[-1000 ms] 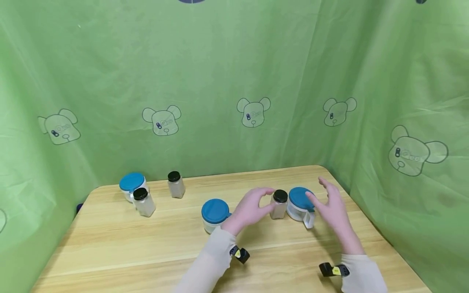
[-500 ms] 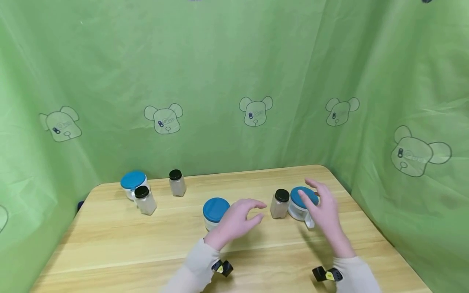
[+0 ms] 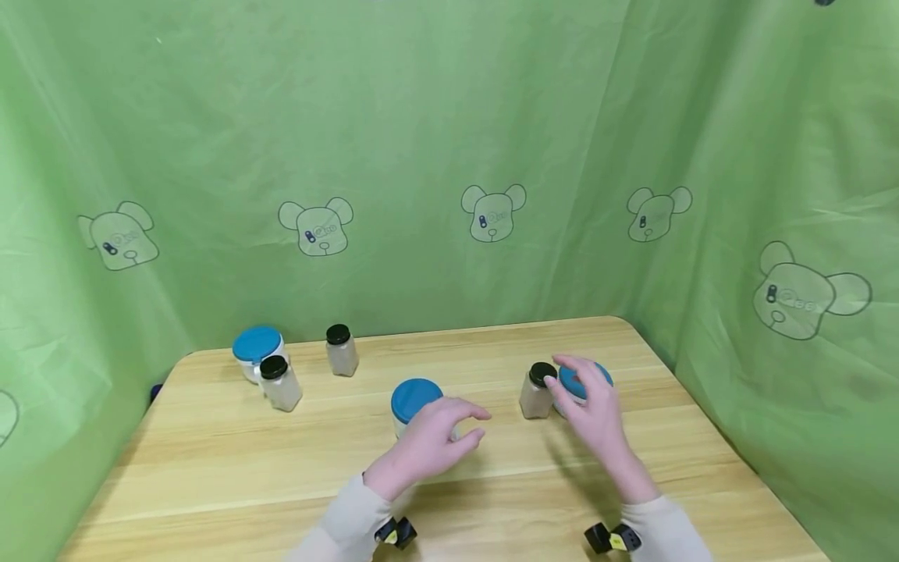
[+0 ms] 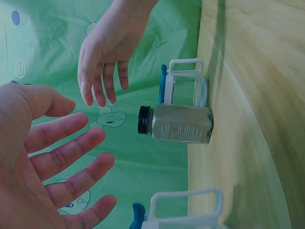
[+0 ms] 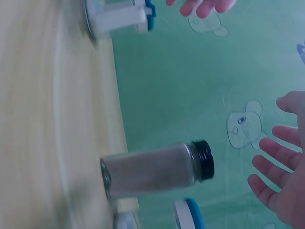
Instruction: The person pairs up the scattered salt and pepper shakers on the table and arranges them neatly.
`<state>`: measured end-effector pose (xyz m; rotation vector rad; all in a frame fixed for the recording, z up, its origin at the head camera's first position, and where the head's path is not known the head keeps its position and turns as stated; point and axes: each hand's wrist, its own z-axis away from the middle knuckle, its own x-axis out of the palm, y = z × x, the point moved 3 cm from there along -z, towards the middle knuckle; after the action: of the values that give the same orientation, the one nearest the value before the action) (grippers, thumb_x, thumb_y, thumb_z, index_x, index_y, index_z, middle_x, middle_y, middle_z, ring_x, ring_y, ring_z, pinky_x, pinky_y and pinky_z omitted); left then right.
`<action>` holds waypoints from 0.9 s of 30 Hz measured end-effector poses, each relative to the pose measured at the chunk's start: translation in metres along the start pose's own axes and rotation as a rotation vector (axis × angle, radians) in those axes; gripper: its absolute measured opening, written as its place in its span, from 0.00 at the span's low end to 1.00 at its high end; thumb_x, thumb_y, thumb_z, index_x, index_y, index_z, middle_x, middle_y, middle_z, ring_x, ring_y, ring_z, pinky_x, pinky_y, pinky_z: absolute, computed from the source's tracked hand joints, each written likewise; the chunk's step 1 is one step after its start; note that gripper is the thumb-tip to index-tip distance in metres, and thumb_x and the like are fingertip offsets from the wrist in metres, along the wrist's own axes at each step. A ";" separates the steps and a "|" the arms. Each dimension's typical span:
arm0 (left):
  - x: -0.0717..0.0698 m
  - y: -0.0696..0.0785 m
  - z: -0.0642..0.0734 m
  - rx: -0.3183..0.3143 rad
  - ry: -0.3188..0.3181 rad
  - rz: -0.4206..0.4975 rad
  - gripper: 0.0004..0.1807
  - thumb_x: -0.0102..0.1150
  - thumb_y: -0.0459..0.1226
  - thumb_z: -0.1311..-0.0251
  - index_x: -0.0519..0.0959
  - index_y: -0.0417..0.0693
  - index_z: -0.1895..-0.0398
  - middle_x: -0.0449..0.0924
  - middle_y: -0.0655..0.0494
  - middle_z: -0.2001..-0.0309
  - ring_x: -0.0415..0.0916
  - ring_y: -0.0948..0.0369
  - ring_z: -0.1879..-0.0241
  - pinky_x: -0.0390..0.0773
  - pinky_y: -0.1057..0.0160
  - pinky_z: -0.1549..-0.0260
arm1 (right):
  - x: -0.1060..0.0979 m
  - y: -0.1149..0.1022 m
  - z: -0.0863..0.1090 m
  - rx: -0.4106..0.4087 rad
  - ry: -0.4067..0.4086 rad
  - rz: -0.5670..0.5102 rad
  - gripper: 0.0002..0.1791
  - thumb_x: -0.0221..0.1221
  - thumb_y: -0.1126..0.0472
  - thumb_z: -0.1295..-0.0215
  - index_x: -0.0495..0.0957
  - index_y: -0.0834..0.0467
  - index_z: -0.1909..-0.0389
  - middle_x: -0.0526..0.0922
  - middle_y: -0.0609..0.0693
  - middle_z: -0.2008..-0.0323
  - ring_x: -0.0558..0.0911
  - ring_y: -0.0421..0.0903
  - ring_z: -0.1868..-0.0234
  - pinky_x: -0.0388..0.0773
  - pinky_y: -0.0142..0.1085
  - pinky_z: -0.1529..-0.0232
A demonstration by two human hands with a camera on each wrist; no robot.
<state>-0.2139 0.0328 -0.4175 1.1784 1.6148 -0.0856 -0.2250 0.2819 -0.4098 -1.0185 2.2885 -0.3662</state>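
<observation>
My left hand (image 3: 431,441) hovers with spread, loosely bent fingers in front of the middle blue-lidded jar (image 3: 416,398), partly covering it. My right hand (image 3: 590,410), its fingers also loosely bent and holding nothing, is above the table at the right. It overlaps a second blue-lidded jar (image 3: 602,375) in the head view; that jar's handle (image 4: 186,62) shows in the left wrist view. Just left of this jar stands an upright, square-sided spice jar (image 3: 536,398) with a black lid and greyish contents. The right wrist view shows the spice jar (image 5: 150,171) apart from the right fingers.
At the table's back left stand another blue-lidded jar (image 3: 257,345), a black-lidded spice jar (image 3: 282,388) partly in front of it, and one more spice jar (image 3: 342,355) to the right. A green curtain (image 3: 393,156) with bear-head prints surrounds the wooden table (image 3: 232,476).
My left hand has drawn away from the right-hand spice jar, leftward and toward me. My right hand has moved left across the blue-lidded jar. The jars stay in place.
</observation>
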 end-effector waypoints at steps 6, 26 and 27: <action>-0.010 -0.007 0.008 -0.013 -0.001 0.026 0.12 0.59 0.42 0.36 0.82 0.54 0.51 0.85 0.61 0.52 0.80 0.64 0.50 0.79 0.64 0.48 | 0.013 -0.012 0.005 -0.023 -0.036 -0.062 0.21 0.67 0.73 0.49 0.81 0.64 0.51 0.84 0.58 0.54 0.78 0.42 0.52 0.70 0.16 0.49; -0.065 -0.045 0.020 -0.153 -0.141 0.133 0.15 0.55 0.47 0.32 0.81 0.51 0.49 0.85 0.62 0.58 0.81 0.66 0.56 0.81 0.56 0.52 | 0.059 -0.041 0.010 0.062 -0.271 -0.092 0.22 0.66 0.64 0.41 0.77 0.60 0.44 0.82 0.52 0.47 0.79 0.47 0.46 0.79 0.39 0.51; -0.069 -0.047 0.022 -0.164 -0.132 0.134 0.16 0.55 0.48 0.32 0.81 0.52 0.49 0.85 0.62 0.58 0.80 0.66 0.56 0.81 0.57 0.53 | 0.063 -0.043 0.008 0.063 -0.280 -0.103 0.23 0.66 0.64 0.41 0.77 0.60 0.44 0.82 0.53 0.47 0.79 0.48 0.46 0.79 0.42 0.50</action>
<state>-0.2377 -0.0474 -0.3968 1.1270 1.3972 0.0536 -0.2281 0.2059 -0.4221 -1.0848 1.9695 -0.3142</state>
